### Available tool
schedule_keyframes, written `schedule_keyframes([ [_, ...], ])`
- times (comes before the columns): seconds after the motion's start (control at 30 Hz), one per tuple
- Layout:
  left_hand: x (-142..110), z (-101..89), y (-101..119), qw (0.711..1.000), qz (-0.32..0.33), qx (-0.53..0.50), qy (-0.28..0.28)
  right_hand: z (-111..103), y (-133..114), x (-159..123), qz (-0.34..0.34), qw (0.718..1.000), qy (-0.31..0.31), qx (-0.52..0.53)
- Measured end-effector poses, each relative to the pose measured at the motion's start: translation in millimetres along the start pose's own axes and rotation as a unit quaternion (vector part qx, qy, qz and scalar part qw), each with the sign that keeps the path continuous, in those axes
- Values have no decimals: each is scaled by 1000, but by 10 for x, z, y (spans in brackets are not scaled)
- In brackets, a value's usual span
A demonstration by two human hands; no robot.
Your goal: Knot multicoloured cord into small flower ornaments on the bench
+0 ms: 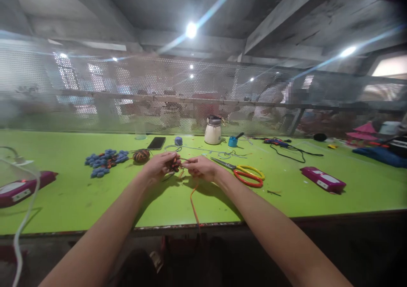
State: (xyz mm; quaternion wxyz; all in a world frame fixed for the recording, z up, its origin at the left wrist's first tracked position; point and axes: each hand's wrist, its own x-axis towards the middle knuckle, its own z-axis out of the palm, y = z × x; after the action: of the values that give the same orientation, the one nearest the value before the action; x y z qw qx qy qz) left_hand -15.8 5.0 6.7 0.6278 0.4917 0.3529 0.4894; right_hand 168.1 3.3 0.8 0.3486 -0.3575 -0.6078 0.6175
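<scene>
Above the middle of the green table, my left hand [161,166] is closed around a small dark piece of yarn work [174,164] with orange bits in it. My right hand [201,168] meets it fingertip to fingertip, pinching what looks like yarn at the edge of that piece. From beneath my right hand an orange strand [193,202] hangs down over the table's front edge. Left of my hands lie a brown and orange yarn ball [140,156] and a cluster of blue knitted pieces [103,160]. Scissors [248,174] with red and yellow handles rest just right of my right hand.
Behind my hands are a phone [157,143], a blue yarn ball [178,140], a white jug [213,131] and a small blue pot [233,141]. Purple boxes lie at left [27,188] and right [322,179]. A white cable [30,210] hangs at the left. A mesh partition [178,83] stands behind.
</scene>
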Motion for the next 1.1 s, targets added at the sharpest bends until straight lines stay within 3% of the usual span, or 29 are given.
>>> schedule_keyframes([
  [0.17, -41, 52, 41, 1000, -4, -2, -15, -41, -70, -18, -44, 997, 56, -1],
  [0.5, 23, 88, -157, 994, -7, 89, -68, 87, 47, 85, -65, 989, 127, 27],
  [0.73, 43, 40, -166, 987, 1, 149, -66, 37, 37, 105, -97, 978, 184, 27],
  [0.93, 43, 53, -168, 989, -10, 132, -72, 22, 31, 111, -107, 971, 214, 22],
  [1.1, -4, 110, -120, 994, -35, 96, -46, 17, 63, 135, -99, 970, 220, 10],
])
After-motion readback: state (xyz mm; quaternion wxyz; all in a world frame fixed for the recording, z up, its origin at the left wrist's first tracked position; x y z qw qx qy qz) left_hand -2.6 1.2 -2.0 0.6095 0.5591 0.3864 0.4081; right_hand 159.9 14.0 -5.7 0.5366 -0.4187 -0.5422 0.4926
